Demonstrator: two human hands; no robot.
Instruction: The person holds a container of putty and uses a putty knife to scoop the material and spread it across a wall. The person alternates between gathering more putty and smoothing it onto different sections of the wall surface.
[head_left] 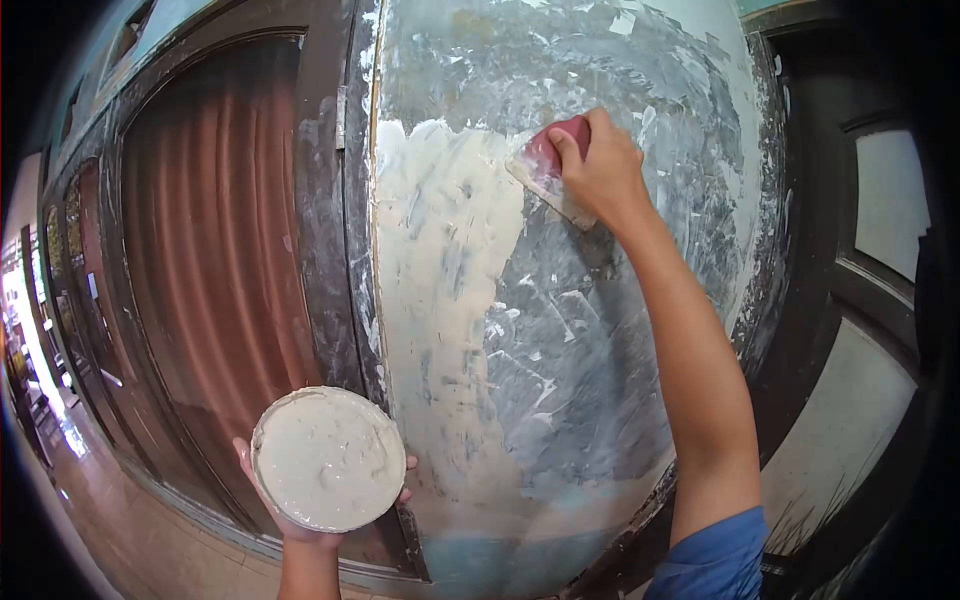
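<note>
The right hand (600, 165) is up high on the wall (600, 330), with its fingers clamped around the red handle of a scraper (548, 172). The flat blade of the scraper touches the wall, right at the edge of a big patch of wet white paste (440, 260). That patch runs down the left part of the wall, next to a dark door frame (335, 250). To the right of the patch the wall is grey and rough, with old white marks on it. The left hand (310, 505) is low down, left of the wall and in front of the door frame. It is cupped under a round bowl (328, 458) and holds it flat. The bowl is full of the same white paste, and it is well apart from the scraper. A brown curtain (210, 230) hangs behind the glass further left of the wall. To do this step well, I think the blade should lean a little and press evenly, so the paste goes on thin and smooth. Each stroke should start on the wet edge and slide onto the bare grey part, so no line shows. The bowl should stay flat and close, so no paste drips out.
</note>
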